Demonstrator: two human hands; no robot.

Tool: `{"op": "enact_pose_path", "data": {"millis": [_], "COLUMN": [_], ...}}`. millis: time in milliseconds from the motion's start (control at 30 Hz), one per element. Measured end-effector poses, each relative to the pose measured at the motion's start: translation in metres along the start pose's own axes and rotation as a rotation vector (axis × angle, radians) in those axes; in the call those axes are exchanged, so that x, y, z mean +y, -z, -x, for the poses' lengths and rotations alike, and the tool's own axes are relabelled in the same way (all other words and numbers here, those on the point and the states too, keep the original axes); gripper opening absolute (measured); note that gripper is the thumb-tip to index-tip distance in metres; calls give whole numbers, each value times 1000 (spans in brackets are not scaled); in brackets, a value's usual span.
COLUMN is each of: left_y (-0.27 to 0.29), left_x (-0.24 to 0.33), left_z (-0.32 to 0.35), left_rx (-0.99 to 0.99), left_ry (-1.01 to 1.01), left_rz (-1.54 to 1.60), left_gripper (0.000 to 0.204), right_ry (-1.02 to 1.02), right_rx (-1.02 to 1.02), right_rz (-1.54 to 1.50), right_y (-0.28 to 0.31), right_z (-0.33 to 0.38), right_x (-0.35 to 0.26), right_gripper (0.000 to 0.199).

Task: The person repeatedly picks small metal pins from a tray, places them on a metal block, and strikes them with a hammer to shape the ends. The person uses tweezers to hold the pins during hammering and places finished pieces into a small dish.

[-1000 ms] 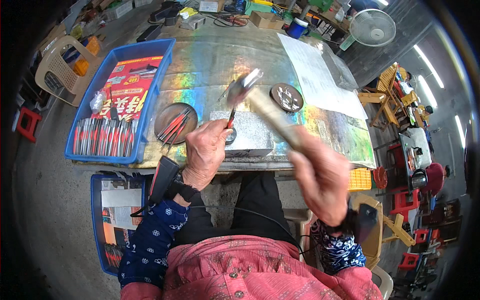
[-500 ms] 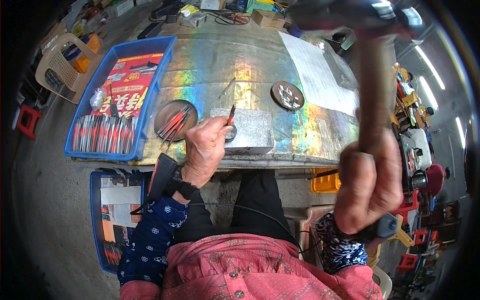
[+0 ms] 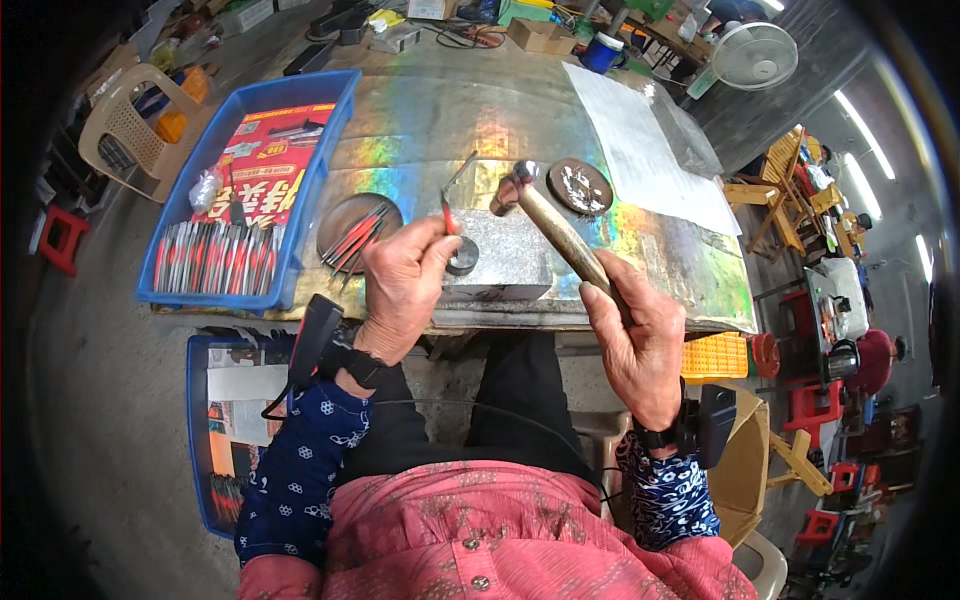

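Note:
My left hand [image 3: 405, 275] pinches a slim red tool [image 3: 448, 217] with a thin tip, too small to name exactly. It is held over a grey metal block [image 3: 510, 250], beside a small dark round piece [image 3: 462, 257] on the block's top. Closed around a wooden handle, my right hand [image 3: 640, 335] holds a hammer [image 3: 560, 235], its head just above the block's far right part. Left of my left hand, a round dish [image 3: 330, 222] carries several slim red-and-grey tools [image 3: 355, 240]. Another round dish [image 3: 580, 187] with small silvery pieces lies beyond the hammer.
A blue tray [image 3: 312, 180] at the left holds a row of similar tools [image 3: 215, 262] and a red printed sheet. White paper [image 3: 640, 150] covers the table's far right. A thin piece [image 3: 458, 172] lies beyond the block. Below the table are another blue tray [image 3: 200, 440] and a yellow crate [image 3: 715, 355].
The hammer has come down from high at the right to just above the block, with my right hand lower and further left. My left hand has shifted slightly; the tool stays in its pinch.

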State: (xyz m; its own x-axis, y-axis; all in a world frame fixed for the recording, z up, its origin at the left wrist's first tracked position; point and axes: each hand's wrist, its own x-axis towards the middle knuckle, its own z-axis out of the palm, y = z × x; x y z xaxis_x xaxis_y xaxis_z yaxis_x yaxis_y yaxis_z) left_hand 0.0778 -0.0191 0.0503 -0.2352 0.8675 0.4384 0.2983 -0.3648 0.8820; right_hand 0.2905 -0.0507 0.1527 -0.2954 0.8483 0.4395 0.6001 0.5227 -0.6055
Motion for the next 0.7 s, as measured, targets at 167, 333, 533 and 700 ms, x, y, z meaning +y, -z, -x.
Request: {"op": "enact_pose_path", "data": {"millis": [167, 333, 533, 700], "left_y": [36, 83, 88, 78], "left_x": [-10, -29, -48, -57], "left_z": [2, 2, 5, 2], "left_rx": [5, -12, -99, -136], "left_ry": [52, -93, -143, -175], "left_rz": [-95, -578, -867, -991], "left_gripper": [17, 21, 13, 3], "right_ry": [53, 33, 42, -55], "right_rx": [60, 73, 133, 2], "right_rz": [192, 382, 502, 443], "right_y": [-17, -37, -63, -74], "right_z": [14, 26, 33, 39], "right_x": [26, 44, 60, 66], "right_gripper": [28, 34, 48, 58]}}
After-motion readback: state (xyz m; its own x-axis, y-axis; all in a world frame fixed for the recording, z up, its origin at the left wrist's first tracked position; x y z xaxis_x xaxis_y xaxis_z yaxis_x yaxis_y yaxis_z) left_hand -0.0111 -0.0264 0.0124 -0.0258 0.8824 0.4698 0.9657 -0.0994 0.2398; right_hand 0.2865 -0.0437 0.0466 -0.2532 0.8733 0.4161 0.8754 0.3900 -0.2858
